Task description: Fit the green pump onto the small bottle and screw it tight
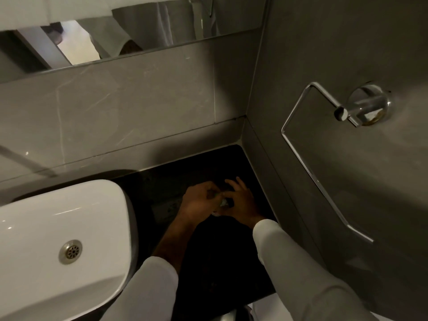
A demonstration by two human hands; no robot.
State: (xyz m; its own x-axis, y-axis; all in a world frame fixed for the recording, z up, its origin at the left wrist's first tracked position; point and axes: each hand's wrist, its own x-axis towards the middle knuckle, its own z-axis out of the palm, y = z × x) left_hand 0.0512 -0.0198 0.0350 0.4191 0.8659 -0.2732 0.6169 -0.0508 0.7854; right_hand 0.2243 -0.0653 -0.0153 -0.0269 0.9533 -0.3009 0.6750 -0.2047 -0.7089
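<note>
Both hands met over the dark countertop (208, 262), in the corner between the white basin (58, 228) and the grey side wall (335, 66). The left hand (199, 201) was curled, its fingers bent inward and closed around something small at its fingertips. The right hand (240, 200) sat just beside it, touching it at the fingertips: thumb and forefinger pinched toward the same spot while the other fingers fanned up and apart.

Between the two hands a small patch of pale green showed, the green pump (223, 202), held at the point where the fingertips met. Just below the left hand a sliver of something pale peeked out, probably the small bottle (216, 213) (too hidden and too dim to be sure), so whether the pump was seated on it could not be told.

White sleeves (289, 262) covered both forearms, the left one pushed higher up the arm. The basin's metal drain (70, 252) lay off to the left, well apart from the hands. A chrome towel ring (324, 144) hung on the side wall at right, and a mirror (115, 35) ran along the back wall above the tiles
</note>
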